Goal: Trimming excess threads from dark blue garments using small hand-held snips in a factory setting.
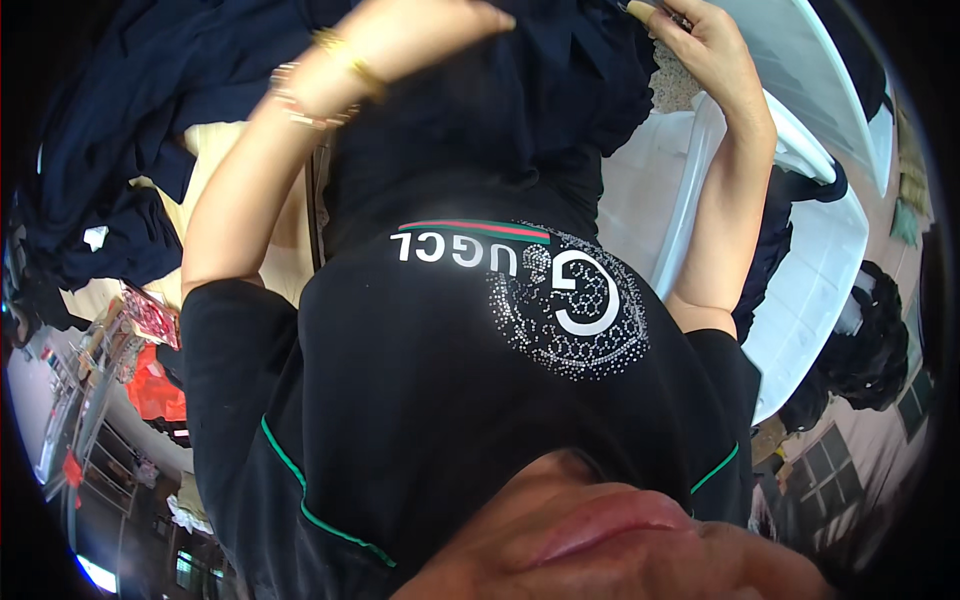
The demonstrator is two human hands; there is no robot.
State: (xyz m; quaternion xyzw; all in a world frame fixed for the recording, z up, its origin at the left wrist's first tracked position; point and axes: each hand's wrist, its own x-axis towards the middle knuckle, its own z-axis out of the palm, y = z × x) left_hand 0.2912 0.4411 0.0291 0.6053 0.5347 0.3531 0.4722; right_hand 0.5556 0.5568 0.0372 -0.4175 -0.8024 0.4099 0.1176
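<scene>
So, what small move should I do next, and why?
Perhaps press the left fingers, blurred now, flat on the dark cloth to steady it: it lies in loose folds, and the right fingers are at its edge.

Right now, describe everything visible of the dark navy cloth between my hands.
The dark navy cloth looks soft and matte, bunched in loose folds with an uneven right edge. It lies at the top of the view, beyond your black shirt, and runs out of frame. Your left hand, blurred, is over it; your right hand is at its right edge. I can't tell whether either hand grips it, or whether it joins the left heap.
</scene>
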